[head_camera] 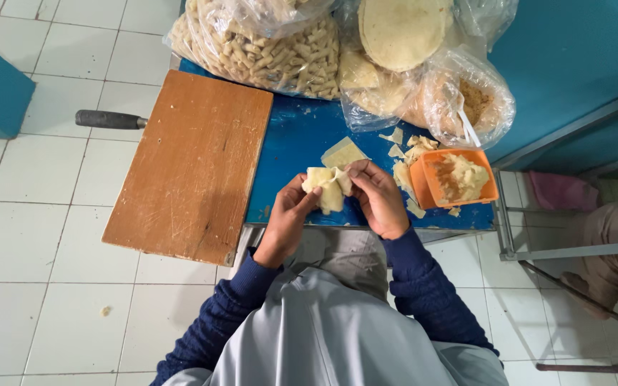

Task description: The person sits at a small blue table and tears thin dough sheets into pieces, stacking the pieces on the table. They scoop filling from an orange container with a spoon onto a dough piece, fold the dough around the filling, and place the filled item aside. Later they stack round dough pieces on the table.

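Seen from above, over a low blue bench [302, 143] set on a white tiled floor [51, 286].

Both hands together at the near edge of the bench, closed around one pale dough wrapper [328, 187]: left hand [289, 214] cupping it from below and from the side, right hand [377, 196] pinching its upper right edge with the fingertips [354, 171]. Wrapper folded and bunched, corners sticking up, held just above the bench top rather than lying on it. Dark blue knitted sleeves [423, 286] on both arms, grey cloth [330, 329] across the chest and lap.

Just beyond the hands, a flat square wrapper [342, 151] lying on the blue surface. To the right, touching distance from the right hand, an orange plastic tub [423, 187] holding a pale, crumbly filling [459, 177]. Scraps of dough [413, 146] scattered around the tub.

On the left part of the bench, a wooden cutting board [191, 164], overhanging the edge, with a dark handle [109, 119] poking out from behind its far left corner.

At the far end, clear plastic bags: one of small rolled pieces [266, 53], one of round flat sheets [402, 28], one with a crumbly mix and a white spoon [466, 107].
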Demonstrator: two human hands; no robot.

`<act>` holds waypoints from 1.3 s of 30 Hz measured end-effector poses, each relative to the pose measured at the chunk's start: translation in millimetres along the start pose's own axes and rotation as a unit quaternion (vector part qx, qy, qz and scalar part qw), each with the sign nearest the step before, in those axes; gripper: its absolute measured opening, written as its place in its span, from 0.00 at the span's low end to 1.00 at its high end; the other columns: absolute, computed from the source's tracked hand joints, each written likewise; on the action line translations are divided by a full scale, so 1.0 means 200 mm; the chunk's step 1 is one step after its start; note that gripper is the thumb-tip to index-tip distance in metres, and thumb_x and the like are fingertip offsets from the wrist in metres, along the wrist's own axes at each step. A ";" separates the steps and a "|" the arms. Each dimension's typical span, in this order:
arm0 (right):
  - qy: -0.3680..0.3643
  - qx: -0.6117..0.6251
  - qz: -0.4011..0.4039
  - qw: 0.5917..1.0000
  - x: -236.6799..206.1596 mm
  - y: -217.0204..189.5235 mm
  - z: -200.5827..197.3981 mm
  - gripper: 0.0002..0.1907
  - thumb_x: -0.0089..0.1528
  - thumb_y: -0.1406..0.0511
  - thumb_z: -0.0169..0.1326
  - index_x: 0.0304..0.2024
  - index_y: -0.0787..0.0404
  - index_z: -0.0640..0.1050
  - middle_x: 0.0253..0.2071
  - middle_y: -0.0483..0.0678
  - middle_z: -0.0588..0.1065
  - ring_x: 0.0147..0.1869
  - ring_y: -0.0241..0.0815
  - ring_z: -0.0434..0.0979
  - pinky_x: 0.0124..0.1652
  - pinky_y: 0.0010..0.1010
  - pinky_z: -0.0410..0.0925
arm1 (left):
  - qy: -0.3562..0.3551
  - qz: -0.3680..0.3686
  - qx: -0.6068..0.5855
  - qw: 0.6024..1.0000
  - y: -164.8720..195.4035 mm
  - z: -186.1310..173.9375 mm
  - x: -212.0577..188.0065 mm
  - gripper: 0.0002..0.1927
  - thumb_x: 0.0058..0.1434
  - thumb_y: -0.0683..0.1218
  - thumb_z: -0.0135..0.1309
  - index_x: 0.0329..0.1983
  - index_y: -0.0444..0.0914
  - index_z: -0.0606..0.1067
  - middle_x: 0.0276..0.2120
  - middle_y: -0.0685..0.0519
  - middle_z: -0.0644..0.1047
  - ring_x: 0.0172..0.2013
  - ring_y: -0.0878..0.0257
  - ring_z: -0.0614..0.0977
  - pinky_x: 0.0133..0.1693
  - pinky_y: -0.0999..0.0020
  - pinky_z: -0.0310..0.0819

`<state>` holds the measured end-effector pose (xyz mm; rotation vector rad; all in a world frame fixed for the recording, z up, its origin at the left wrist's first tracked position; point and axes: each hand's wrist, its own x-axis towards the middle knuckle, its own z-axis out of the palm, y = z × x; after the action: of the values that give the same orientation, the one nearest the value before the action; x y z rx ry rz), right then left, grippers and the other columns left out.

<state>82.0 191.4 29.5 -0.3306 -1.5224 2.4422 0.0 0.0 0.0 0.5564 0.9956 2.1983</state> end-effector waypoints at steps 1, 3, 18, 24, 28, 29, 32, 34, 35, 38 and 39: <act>0.006 0.008 0.004 1.000 0.01 -0.02 0.01 0.05 0.71 0.67 0.54 0.47 0.63 0.76 0.43 0.45 0.76 0.46 0.34 0.76 0.47 0.27 0.70 | 0.003 -0.013 -0.013 1.000 0.03 0.02 0.00 0.12 0.77 0.42 0.51 0.57 0.29 0.71 0.51 0.47 0.79 0.50 0.63 0.80 0.55 0.64 0.74; 0.020 0.024 0.013 0.999 0.04 -0.05 0.04 0.05 0.68 0.67 0.53 0.44 0.63 0.75 0.43 0.42 0.77 0.47 0.33 0.78 0.48 0.26 0.71 | 0.010 -0.040 -0.040 0.998 0.10 0.06 -0.01 0.13 0.74 0.43 0.48 0.56 0.32 0.71 0.50 0.49 0.79 0.48 0.63 0.81 0.52 0.65 0.76; -0.041 -0.534 -0.267 0.801 0.00 -0.34 0.49 0.11 0.62 0.67 0.63 0.47 0.62 0.80 0.41 0.50 0.78 0.42 0.40 0.78 0.41 0.31 0.72 | 0.052 0.003 -0.075 0.996 0.11 0.04 0.03 0.15 0.74 0.46 0.47 0.57 0.32 0.73 0.49 0.52 0.80 0.49 0.66 0.81 0.53 0.69 0.75; 0.032 -0.524 -0.289 0.800 -0.11 -0.24 0.44 0.07 0.63 0.70 0.62 0.44 0.62 0.81 0.43 0.49 0.80 0.42 0.36 0.80 0.41 0.26 0.72 | 0.060 0.033 0.059 0.996 0.07 0.07 0.03 0.12 0.72 0.45 0.56 0.51 0.32 0.75 0.42 0.55 0.79 0.42 0.73 0.77 0.44 0.76 0.71; -0.001 -0.412 -0.171 0.895 -0.08 -0.19 0.31 0.05 0.65 0.70 0.60 0.43 0.65 0.80 0.42 0.45 0.80 0.42 0.30 0.79 0.42 0.23 0.72 | 0.081 0.020 0.088 0.993 0.08 0.10 0.05 0.11 0.65 0.43 0.60 0.44 0.35 0.71 0.36 0.54 0.80 0.35 0.73 0.79 0.36 0.77 0.71; -0.001 -0.387 -0.134 0.912 -0.07 -0.17 0.28 0.05 0.64 0.70 0.61 0.41 0.65 0.80 0.41 0.45 0.80 0.40 0.29 0.77 0.41 0.23 0.71 | 0.095 0.007 0.134 0.986 0.09 0.10 0.05 0.10 0.64 0.43 0.60 0.44 0.35 0.71 0.34 0.54 0.80 0.33 0.73 0.78 0.32 0.77 0.68; -0.025 -0.277 -0.073 0.958 -0.05 -0.12 0.20 0.04 0.65 0.70 0.62 0.40 0.65 0.79 0.41 0.43 0.78 0.42 0.28 0.74 0.43 0.21 0.69 | 0.105 -0.001 0.165 0.981 0.09 0.11 0.05 0.08 0.66 0.42 0.60 0.43 0.34 0.73 0.31 0.54 0.79 0.31 0.73 0.75 0.30 0.76 0.65; -0.038 -0.191 -0.041 0.980 -0.04 -0.09 0.16 0.03 0.65 0.70 0.61 0.39 0.65 0.79 0.42 0.43 0.77 0.43 0.29 0.73 0.45 0.21 0.68 | 0.094 0.014 0.136 0.986 0.08 0.10 0.05 0.07 0.68 0.42 0.58 0.42 0.33 0.74 0.32 0.55 0.79 0.32 0.73 0.76 0.32 0.76 0.67; -0.039 -0.148 -0.019 0.988 -0.04 -0.07 0.15 0.03 0.64 0.70 0.61 0.39 0.65 0.80 0.42 0.44 0.77 0.43 0.29 0.74 0.46 0.22 0.69 | 0.086 0.024 0.114 0.990 0.07 0.09 0.05 0.06 0.68 0.42 0.57 0.42 0.33 0.74 0.34 0.55 0.79 0.34 0.74 0.77 0.34 0.76 0.69; -0.052 -0.055 0.028 0.997 -0.02 -0.03 0.11 0.04 0.65 0.70 0.61 0.40 0.65 0.80 0.42 0.44 0.77 0.43 0.31 0.75 0.47 0.24 0.70 | 0.078 0.028 0.083 0.993 0.05 0.06 0.05 0.06 0.68 0.42 0.57 0.40 0.33 0.74 0.34 0.55 0.80 0.35 0.73 0.79 0.37 0.75 0.74; -0.057 -0.030 0.043 0.997 -0.02 -0.02 0.10 0.04 0.65 0.70 0.60 0.41 0.66 0.80 0.42 0.44 0.76 0.44 0.31 0.76 0.47 0.24 0.70 | 0.081 0.023 0.079 0.993 0.04 0.05 0.05 0.06 0.68 0.42 0.57 0.39 0.34 0.74 0.34 0.55 0.80 0.35 0.72 0.80 0.37 0.74 0.74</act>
<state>79.7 174.5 43.0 -0.2781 -1.6649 2.5248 -4.6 6.9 13.6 0.4827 1.2616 2.2457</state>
